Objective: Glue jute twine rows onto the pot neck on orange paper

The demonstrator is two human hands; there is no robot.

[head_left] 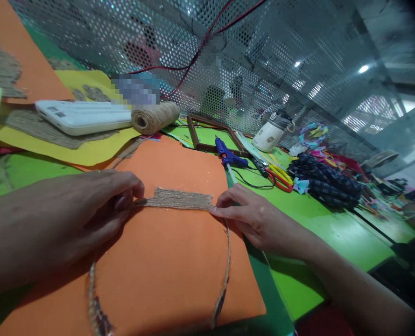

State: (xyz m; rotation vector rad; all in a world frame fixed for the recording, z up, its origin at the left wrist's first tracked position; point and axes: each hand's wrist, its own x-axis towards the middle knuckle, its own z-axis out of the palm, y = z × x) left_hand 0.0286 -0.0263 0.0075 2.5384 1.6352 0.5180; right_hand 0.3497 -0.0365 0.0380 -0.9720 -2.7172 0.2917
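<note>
A flat woven jute strip (179, 199) lies across an orange foam sheet (165, 270). My left hand (88, 205) pinches the strip's left end between thumb and fingers. On the other side, my right hand (252, 214) pinches its right end, fingers pressed together. A loose jute cord (224, 275) runs from the strip's right end down and around the orange sheet's near part toward the lower left.
A spool of jute twine (154, 117) and a white power strip (84, 116) lie at the back on a yellow sheet (88, 151). A brown frame (193, 135), blue glue gun (230, 156), red-and-yellow scissors (280, 177), white bottle (272, 133) and dark checked cloth (326, 182) sit on the green table (315, 224).
</note>
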